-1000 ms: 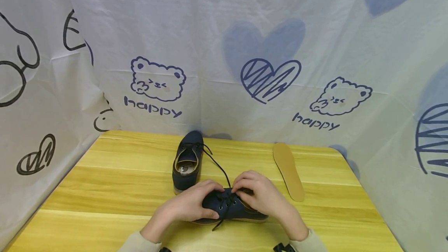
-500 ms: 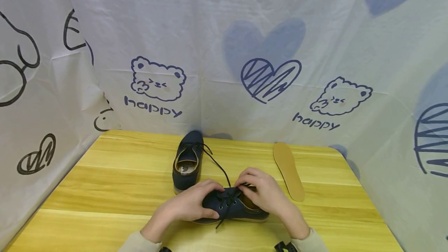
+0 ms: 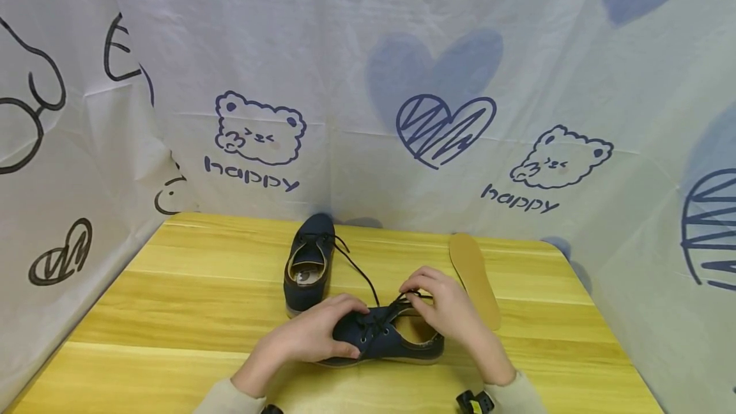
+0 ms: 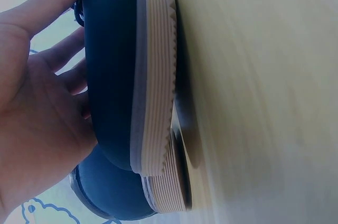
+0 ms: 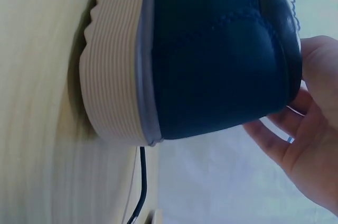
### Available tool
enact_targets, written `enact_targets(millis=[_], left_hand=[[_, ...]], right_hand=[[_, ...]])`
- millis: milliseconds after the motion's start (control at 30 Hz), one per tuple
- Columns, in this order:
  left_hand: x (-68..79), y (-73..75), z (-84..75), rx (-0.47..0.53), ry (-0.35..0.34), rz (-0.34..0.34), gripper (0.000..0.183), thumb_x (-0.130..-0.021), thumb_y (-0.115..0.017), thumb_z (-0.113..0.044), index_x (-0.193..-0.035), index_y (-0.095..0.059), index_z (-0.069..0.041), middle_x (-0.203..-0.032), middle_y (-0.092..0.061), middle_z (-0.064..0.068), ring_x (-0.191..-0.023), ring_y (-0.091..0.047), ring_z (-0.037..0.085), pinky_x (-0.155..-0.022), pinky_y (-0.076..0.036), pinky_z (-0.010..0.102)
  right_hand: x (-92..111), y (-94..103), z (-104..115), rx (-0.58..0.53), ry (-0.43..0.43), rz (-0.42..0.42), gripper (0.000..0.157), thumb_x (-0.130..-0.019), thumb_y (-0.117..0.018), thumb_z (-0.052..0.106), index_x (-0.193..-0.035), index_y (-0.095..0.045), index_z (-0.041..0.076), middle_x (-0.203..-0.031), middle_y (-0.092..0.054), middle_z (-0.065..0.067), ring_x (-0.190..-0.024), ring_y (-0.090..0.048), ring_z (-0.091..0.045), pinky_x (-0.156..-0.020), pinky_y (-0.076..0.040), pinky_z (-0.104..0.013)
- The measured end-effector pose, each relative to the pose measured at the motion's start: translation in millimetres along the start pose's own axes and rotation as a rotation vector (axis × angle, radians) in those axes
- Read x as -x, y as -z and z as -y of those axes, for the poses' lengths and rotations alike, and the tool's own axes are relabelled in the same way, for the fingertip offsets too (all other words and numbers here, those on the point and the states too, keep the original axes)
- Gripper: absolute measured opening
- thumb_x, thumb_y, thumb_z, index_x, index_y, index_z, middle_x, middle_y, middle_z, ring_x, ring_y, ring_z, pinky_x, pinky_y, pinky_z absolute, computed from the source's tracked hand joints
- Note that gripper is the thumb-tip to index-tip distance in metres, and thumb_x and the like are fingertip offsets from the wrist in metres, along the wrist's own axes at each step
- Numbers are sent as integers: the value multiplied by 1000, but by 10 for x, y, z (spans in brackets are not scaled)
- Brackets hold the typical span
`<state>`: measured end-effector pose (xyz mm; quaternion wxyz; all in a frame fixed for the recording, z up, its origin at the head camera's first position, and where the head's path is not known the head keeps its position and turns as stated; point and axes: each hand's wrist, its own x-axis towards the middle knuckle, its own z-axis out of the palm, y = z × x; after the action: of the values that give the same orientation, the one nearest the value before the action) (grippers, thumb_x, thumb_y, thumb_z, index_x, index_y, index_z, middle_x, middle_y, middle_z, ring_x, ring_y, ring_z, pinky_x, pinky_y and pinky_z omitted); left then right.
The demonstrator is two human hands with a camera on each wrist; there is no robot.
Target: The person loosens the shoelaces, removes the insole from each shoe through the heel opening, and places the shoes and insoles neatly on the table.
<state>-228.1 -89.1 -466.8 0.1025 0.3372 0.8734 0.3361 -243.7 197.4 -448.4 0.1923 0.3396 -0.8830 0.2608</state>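
A dark blue lace-up shoe (image 3: 409, 351) lies sideways on the table, toe to the left. My left hand (image 3: 310, 332) grips its toe end, thumb on the near side and fingers over the far side. In the left wrist view the shoe's side (image 4: 112, 76) shows above a ribbed pale sole (image 4: 158, 71). My right hand (image 3: 448, 308) pinches a black shoelace (image 3: 399, 302) above the shoe's opening, where a tan lining shows. Seen by the right wrist camera, the heel (image 5: 222, 86) hides part of that hand (image 5: 319, 129).
A matching shoe (image 3: 301, 299) stands behind the left hand, toe toward the back. A long black lace (image 3: 361, 272) runs from it toward the gripped shoe. At the back right a tan insole (image 3: 473, 273) lies on the wooden table (image 3: 172, 299). A printed white curtain (image 3: 356, 165) hangs behind.
My right hand has moved up and right, drawing the lace out over the shoe's opening. The lace end hanging at the near side is gone from there. My left hand stays put.
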Motion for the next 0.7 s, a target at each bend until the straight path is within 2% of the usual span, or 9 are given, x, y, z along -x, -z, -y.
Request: enact_targets(millis=[200, 333, 533, 700], left_hand=[[3, 8, -14, 13, -1, 7, 60, -87, -86, -29, -139, -60, -17, -144, -56, 3, -135, -52, 24, -112, -44, 47], [1, 5, -12, 6, -1, 4, 60, -87, -86, -31, -139, -60, -18, -143, -56, 2, -134, -53, 23, -112, -45, 46], [5, 13, -21, 0, -5, 3, 60, -87, -86, -34, -139, -60, -18, -143, -56, 2, -133, -54, 23, -110, -46, 46], [11, 20, -24, 11, -5, 8, 60, -87, -86, -35, -139, -60, -18, -143, -56, 2, -132, -54, 23, -109, -46, 46]], right_hand=[[14, 20, -18, 1, -73, 91, 21, -87, -79, -1, -99, -77, 16, -102, -70, 7, -94, -70, -14, -83, -60, -35], [19, 33, -8, -4, -82, 95, 23, -87, -78, -1, -102, -76, 17, -107, -70, 7, -100, -69, -16, -86, -59, -38], [5, 35, 34, -55, 5, 38, 27, -84, -82, -2, -102, -76, 17, -109, -70, 9, -103, -67, -14, -88, -59, -38], [-13, 16, 97, -111, 91, 68, 25, -86, -83, 1, -103, -76, 18, -109, -70, 9, -106, -65, -14, -91, -57, -39]])
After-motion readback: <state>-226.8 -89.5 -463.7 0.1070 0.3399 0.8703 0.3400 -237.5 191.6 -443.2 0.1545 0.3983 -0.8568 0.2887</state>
